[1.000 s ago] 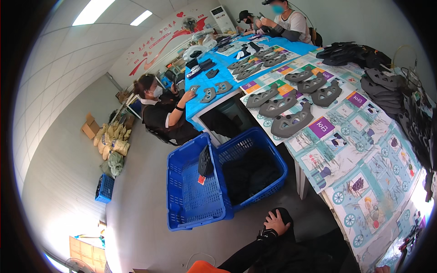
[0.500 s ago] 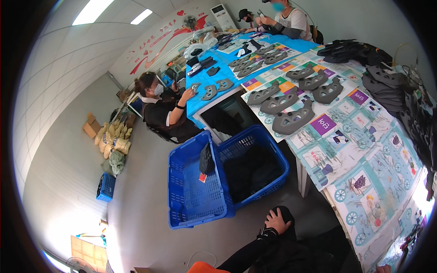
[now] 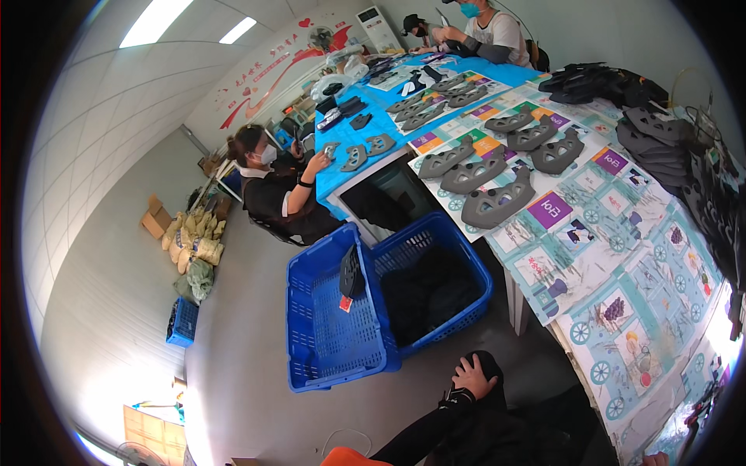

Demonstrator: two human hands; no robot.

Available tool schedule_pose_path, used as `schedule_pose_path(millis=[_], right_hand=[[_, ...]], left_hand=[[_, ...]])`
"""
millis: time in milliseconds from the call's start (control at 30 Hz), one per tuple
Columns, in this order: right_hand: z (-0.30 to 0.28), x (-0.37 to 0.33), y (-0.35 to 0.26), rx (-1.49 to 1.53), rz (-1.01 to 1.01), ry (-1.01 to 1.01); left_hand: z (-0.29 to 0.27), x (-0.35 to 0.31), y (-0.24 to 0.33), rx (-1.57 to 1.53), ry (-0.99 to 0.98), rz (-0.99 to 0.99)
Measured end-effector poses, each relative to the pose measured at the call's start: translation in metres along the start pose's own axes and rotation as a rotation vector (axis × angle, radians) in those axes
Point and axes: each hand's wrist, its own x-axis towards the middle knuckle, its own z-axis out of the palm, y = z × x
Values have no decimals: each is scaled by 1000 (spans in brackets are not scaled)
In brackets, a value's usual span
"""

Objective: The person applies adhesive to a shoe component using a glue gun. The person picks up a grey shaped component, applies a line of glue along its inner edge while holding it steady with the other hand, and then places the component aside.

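Left hand (image 3: 474, 378) on a dark-clad knee (image 3: 491, 363) near two blue crates (image 3: 330, 334).

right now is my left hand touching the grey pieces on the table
No, your left hand rests on a black-clad knee, apart from the grey pieces.

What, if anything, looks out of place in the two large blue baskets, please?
Nothing looks spilled, but one dark piece sits oddly apart at one side of the left blue basket, a small red item near it, while the right blue basket holds a dark heap.

red lettering (image 3: 264, 71) on the wall (image 3: 206, 113); white print (image 3: 549, 210) on purple squares (image 3: 555, 198) across the tabletop (image 3: 633, 279).
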Motion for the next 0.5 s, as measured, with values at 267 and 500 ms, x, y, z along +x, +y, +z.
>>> schedule_pose_path(millis=[267, 500], right_hand=[[-1, 0, 1, -5, 1, -12], [-1, -3, 0, 1, 25, -23]], left_hand=[[-2, -1, 3, 4, -3, -2], [-2, -1, 2, 3, -1, 3]])
